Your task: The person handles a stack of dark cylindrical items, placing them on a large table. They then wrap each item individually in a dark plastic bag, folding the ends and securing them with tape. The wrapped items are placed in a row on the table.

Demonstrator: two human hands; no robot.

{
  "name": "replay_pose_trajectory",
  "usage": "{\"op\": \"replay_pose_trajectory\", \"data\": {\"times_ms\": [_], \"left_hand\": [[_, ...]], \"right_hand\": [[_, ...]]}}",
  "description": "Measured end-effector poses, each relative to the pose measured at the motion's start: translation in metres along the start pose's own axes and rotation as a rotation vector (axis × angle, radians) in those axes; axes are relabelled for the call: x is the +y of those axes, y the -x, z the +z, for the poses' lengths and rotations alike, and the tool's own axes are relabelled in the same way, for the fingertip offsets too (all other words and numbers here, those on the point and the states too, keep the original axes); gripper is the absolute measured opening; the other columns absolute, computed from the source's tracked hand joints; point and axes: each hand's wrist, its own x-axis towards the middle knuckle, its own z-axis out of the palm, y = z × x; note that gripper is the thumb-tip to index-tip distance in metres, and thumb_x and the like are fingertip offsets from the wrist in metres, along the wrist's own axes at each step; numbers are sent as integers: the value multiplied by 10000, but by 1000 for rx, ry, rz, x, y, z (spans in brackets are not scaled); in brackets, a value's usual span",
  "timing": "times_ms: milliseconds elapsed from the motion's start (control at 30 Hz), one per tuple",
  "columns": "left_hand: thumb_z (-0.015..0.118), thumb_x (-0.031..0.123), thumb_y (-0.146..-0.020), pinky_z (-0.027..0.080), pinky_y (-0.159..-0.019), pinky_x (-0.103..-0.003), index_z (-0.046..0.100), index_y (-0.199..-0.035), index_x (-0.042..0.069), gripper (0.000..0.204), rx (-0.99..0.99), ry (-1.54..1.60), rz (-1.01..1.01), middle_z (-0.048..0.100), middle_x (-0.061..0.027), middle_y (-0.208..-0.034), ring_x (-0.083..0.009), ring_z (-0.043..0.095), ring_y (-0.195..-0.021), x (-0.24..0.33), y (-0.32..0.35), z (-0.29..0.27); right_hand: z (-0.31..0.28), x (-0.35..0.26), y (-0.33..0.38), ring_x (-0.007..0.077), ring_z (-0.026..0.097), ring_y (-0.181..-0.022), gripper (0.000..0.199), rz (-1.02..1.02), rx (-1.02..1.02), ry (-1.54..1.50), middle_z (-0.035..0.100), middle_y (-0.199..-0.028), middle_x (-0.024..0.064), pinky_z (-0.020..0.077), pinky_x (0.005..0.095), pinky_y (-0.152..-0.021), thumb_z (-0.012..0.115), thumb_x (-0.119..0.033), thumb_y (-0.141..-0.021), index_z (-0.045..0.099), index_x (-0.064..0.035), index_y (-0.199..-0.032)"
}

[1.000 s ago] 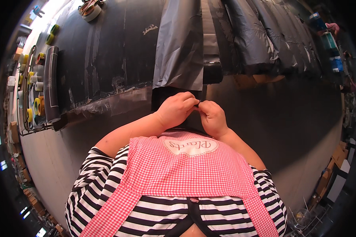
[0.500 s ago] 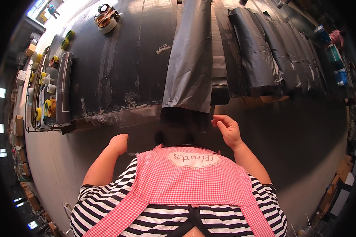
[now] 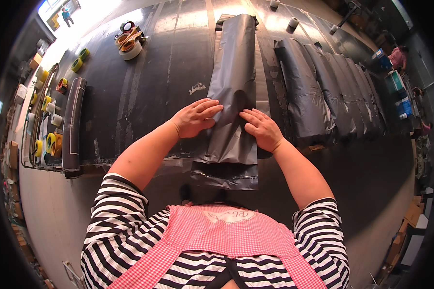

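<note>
A long dark grey plastic bag [image 3: 234,62] lies lengthwise before me on the black worktable [image 3: 144,120]. Its near end hangs past the table's front edge, with a loose black flap [image 3: 226,182] at the bottom. My left hand [image 3: 196,118] rests against the bag's left side, fingers stretched out. On the opposite side, my right hand [image 3: 263,129] presses its extended fingers to the plastic, the thumb below them. Creases and a small dent show in the bag between the two hands. What the bag contains is hidden.
Several similar grey bags [image 3: 301,91] lie side by side to the right. On the left are a dark roll [image 3: 74,125] and a wire rack with yellow and white tape rolls [image 3: 56,120]. More tape rolls [image 3: 129,48] are piled farther back. Another person [image 3: 66,16] stands far left.
Both hands have moved forward and inward from beside my body onto the bag's sides. The plastic is now creased between them. My view has shifted slightly, showing more of the table's far side.
</note>
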Motion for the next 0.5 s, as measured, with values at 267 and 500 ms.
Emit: {"op": "replay_pose_trajectory", "data": {"times_ms": [267,500], "left_hand": [[542,330,-1023,518,-876,-338,662,-1173,51,339,-368,1068,-945,644,-58,-1213,-154,602,-1083,-11,-4,7],[556,364,-1022,479,-939,-312,517,-1364,49,466,-55,1678,-1060,629,-24,-1230,-115,584,-1080,101,43,14]], "right_hand": [[-26,10,15,74,550,-886,249,774,-180,-1064,645,-1042,-18,469,248,-816,564,-197,-1014,656,-51,-1194],[-52,-56,47,67,601,-915,309,1181,-250,-1436,688,-983,-32,485,253,-826,553,-303,-1039,690,-29,-1085]]}}
